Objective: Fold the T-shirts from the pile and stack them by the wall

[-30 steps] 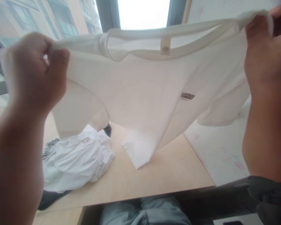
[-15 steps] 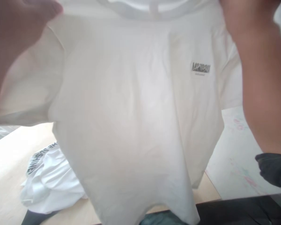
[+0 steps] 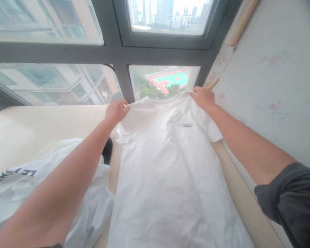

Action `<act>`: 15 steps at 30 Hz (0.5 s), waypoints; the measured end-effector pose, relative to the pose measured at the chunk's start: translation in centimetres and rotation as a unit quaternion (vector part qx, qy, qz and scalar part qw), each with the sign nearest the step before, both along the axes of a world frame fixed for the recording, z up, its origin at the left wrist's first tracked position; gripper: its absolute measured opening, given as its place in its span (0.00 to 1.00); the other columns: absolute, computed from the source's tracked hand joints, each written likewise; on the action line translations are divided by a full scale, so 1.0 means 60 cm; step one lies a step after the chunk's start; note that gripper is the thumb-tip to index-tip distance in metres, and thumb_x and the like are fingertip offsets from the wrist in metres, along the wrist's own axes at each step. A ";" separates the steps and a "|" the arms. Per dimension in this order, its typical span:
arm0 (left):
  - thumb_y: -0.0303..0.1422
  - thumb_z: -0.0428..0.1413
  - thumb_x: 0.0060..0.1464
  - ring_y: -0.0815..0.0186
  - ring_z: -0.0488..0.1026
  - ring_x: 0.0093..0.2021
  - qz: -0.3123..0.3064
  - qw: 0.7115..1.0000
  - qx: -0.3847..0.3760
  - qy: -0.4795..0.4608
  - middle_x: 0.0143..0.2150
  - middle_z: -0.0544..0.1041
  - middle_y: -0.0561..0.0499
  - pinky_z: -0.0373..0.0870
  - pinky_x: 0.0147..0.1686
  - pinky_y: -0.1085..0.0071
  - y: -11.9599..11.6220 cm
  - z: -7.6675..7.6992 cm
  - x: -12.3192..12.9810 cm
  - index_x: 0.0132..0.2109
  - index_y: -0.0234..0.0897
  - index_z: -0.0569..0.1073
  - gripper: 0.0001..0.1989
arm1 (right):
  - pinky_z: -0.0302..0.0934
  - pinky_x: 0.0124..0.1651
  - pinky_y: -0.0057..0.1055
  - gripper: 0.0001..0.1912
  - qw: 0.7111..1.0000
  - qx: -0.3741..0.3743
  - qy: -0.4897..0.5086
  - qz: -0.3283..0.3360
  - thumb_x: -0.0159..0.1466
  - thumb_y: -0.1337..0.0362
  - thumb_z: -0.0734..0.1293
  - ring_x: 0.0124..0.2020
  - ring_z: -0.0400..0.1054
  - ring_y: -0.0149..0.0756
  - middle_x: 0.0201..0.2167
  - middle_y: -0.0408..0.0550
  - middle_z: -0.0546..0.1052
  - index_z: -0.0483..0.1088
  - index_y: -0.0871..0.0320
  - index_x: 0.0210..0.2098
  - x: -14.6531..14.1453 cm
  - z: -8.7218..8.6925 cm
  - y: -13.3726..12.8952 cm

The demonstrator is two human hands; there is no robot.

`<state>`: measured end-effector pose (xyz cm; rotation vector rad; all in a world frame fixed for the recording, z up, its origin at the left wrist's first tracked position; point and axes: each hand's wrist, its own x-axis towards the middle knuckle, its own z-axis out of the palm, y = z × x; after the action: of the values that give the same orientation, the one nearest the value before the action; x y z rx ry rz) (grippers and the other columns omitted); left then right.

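Note:
A white T-shirt [image 3: 160, 172] with a small dark print on its chest lies spread over a pale wooden surface, its collar toward the window and its hem beyond the bottom of the view. My left hand [image 3: 116, 112] pinches the cloth at the shoulder on the left. At the opposite shoulder, close to the wall, my right hand [image 3: 203, 98] is closed on the fabric. The collar is stretched between the two hands. Soft wrinkles run down the front of the shirt.
Crumpled white clothing with dark lettering [image 3: 18, 172] lies at the left, partly behind my left forearm. A black item [image 3: 107, 151] shows beside it. The pale surface [image 3: 54, 120] meets a dark window frame [image 3: 162, 57]; a flowered wall [image 3: 274, 86] borders the right.
The T-shirt was held up close before me; now it is laid out on the surface, both hands farther forward at its shoulders. The view has tilted up to the window.

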<state>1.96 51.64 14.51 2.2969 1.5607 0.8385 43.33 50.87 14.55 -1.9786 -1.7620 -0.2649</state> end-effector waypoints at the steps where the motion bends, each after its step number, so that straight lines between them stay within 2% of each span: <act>1: 0.42 0.56 0.62 0.59 0.73 0.50 0.000 1.000 -0.010 0.014 0.51 0.75 0.45 0.72 0.51 0.55 -0.001 -0.031 0.002 0.52 0.33 0.73 0.18 | 0.60 0.51 0.43 0.16 1.000 -0.021 0.001 0.013 0.68 0.56 0.65 0.47 0.69 0.47 0.43 0.57 0.76 0.74 0.62 0.46 -0.002 -0.035 0.009; 4: 0.41 0.56 0.62 0.58 0.72 0.53 0.004 0.996 -0.034 0.080 0.56 0.72 0.43 0.72 0.52 0.53 -0.031 -0.101 -0.004 0.57 0.35 0.70 0.20 | 0.60 0.55 0.47 0.23 0.996 -0.066 -0.025 0.048 0.65 0.60 0.66 0.54 0.65 0.52 0.53 0.59 0.72 0.68 0.59 0.58 -0.012 -0.122 0.005; 7: 0.40 0.56 0.61 0.53 0.72 0.55 -0.005 0.991 -0.048 0.123 0.57 0.73 0.41 0.68 0.55 0.51 -0.088 -0.141 -0.027 0.56 0.37 0.72 0.19 | 0.59 0.59 0.51 0.27 0.994 -0.083 -0.031 0.067 0.64 0.60 0.64 0.59 0.62 0.55 0.59 0.59 0.69 0.64 0.58 0.62 -0.023 -0.183 -0.034; 11: 0.36 0.51 0.60 0.47 0.67 0.61 0.001 0.976 -0.027 0.214 0.63 0.68 0.37 0.65 0.58 0.52 -0.164 -0.175 -0.066 0.60 0.36 0.70 0.22 | 0.56 0.64 0.49 0.27 0.987 -0.104 -0.026 0.117 0.65 0.58 0.62 0.64 0.58 0.52 0.63 0.59 0.66 0.64 0.60 0.62 -0.036 -0.229 -0.109; 15: 0.40 0.46 0.62 0.46 0.66 0.62 -0.001 0.960 -0.021 0.279 0.64 0.67 0.35 0.65 0.57 0.52 -0.196 -0.202 -0.101 0.62 0.33 0.68 0.26 | 0.51 0.68 0.48 0.28 0.987 -0.117 -0.036 0.102 0.68 0.54 0.60 0.69 0.52 0.51 0.68 0.59 0.60 0.64 0.61 0.63 -0.046 -0.252 -0.185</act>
<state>-4.12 39.87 2.41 2.6449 1.7518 0.1424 40.59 39.74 -0.58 -1.9427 -2.1082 -0.0635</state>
